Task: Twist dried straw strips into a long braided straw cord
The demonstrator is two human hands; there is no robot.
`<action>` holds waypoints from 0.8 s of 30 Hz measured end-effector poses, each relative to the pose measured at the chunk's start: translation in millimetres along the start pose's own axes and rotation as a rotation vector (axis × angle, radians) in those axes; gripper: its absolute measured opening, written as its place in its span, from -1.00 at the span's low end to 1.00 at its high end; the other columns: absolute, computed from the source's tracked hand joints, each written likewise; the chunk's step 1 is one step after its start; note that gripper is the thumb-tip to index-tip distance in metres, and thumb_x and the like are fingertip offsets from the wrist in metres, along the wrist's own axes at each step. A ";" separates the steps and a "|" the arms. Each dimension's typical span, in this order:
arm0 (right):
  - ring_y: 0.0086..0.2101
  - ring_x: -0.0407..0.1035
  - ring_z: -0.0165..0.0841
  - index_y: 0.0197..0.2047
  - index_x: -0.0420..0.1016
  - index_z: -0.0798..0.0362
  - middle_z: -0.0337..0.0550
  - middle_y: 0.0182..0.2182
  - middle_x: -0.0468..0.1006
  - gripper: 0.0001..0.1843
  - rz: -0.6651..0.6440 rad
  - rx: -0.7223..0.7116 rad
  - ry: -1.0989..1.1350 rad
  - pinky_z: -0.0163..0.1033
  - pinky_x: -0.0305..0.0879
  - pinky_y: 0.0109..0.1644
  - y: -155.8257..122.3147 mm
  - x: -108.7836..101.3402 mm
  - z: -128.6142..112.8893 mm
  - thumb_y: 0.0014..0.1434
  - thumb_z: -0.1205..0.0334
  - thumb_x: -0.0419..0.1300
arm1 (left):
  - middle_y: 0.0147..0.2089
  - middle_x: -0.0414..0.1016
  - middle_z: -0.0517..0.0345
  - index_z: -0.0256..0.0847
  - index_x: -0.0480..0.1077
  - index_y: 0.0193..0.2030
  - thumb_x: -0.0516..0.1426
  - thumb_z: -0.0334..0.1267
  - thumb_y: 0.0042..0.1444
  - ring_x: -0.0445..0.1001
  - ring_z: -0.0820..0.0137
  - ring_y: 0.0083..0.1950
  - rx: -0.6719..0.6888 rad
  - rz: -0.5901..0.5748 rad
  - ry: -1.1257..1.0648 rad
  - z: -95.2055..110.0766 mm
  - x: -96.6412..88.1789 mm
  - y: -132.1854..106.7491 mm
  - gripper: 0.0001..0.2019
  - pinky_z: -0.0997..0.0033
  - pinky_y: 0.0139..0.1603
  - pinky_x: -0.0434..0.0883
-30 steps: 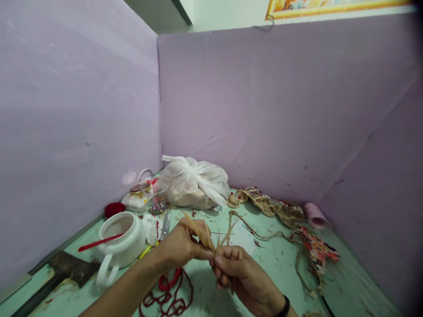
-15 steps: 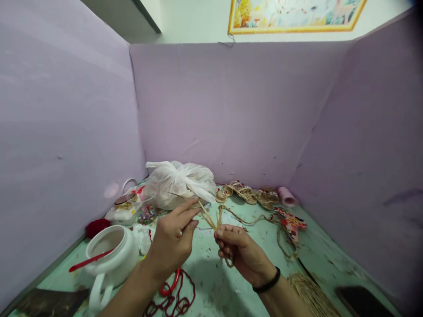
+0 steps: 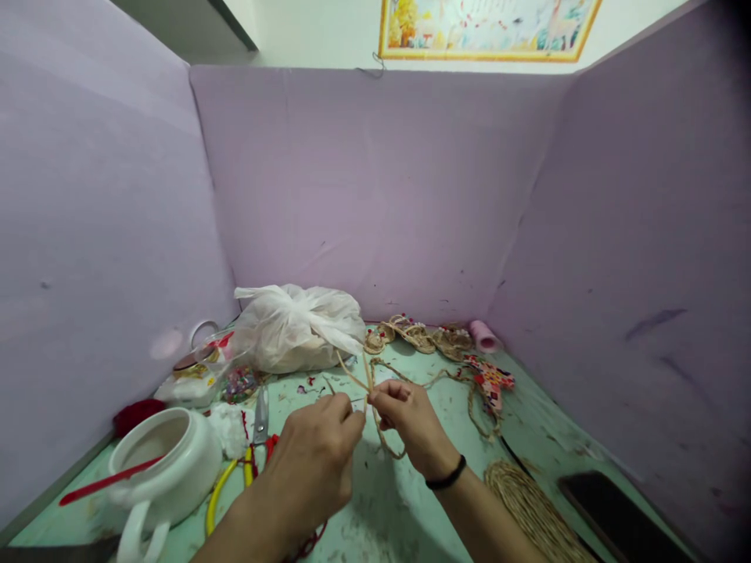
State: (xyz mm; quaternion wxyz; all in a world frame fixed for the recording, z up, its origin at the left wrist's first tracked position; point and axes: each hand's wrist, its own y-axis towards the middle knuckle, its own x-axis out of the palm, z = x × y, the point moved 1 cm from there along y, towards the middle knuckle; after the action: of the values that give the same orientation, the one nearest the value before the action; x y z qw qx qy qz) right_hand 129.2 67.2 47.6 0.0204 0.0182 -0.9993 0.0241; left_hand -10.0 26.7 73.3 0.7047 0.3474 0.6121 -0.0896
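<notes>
Thin straw strands [image 3: 354, 378] fan out upward above my hands. My right hand [image 3: 411, 422], with a black band at the wrist, pinches them where they meet. A twisted straw cord [image 3: 392, 453] loops down below its fingers. My left hand [image 3: 320, 450] is closed, back toward me, beside the right fingertips. One strand seems to run into its fingers, and a short tip sticks up above its knuckles; its fingertips are partly hidden. More cord [image 3: 449, 377] trails right across the table to a red patterned piece [image 3: 490, 381].
At left stand a white pot [image 3: 170, 461] with a red stick and yellow-handled scissors [image 3: 261, 418]. A tied plastic bag [image 3: 299, 328] and small woven sandals [image 3: 416, 336] lie at the back. To the right are a pink spool [image 3: 484, 336], a woven straw sole [image 3: 522, 500] and a phone [image 3: 616, 516].
My left hand has gone down and closed, its fingers no longer stretched out. The strands are spread differently, and a larger cord loop shows. The camera view has shifted right.
</notes>
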 end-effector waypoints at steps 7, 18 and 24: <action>-0.63 -0.02 -0.59 -0.67 0.33 0.19 -0.36 -0.71 0.13 -0.89 -0.743 -0.300 -0.484 -0.45 -0.08 -0.59 -17.3 0.0 5.2 -0.17 0.41 0.07 | -0.42 0.31 0.16 -0.20 0.35 -0.43 -0.03 -0.50 -0.14 0.23 0.43 -0.40 0.072 -0.205 -0.132 7.0 -32.5 -7.8 -0.80 0.44 -0.42 0.14; -0.67 0.11 -0.57 -0.59 0.47 0.18 -0.25 -0.72 0.36 -0.78 -0.511 -0.246 0.154 -0.43 0.02 -0.60 -15.0 -2.3 -5.0 -0.17 0.17 0.27 | -0.71 0.16 0.31 -0.32 0.33 -0.55 0.22 -0.17 -0.26 0.01 0.66 -0.72 -0.481 -0.027 -1.646 -21.5 20.7 12.9 -0.75 0.61 -0.72 -0.08; -0.74 0.10 -0.57 -0.64 0.43 0.20 -0.31 -0.79 0.26 -0.73 -0.664 -0.082 0.529 -0.42 0.11 -0.63 -11.7 -2.7 7.7 -0.28 0.14 0.31 | -0.66 0.24 0.24 -0.34 0.36 -0.53 0.22 -0.15 -0.21 0.04 0.69 -0.72 -0.513 -0.078 -1.819 -19.1 21.1 11.2 -0.75 0.63 -0.73 -0.12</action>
State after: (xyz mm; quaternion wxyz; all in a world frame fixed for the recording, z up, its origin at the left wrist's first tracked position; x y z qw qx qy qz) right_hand 131.9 55.2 40.4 0.2835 0.3314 -0.8997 -0.0196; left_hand -14.1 52.8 57.9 0.9631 -0.0419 -0.1599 -0.2122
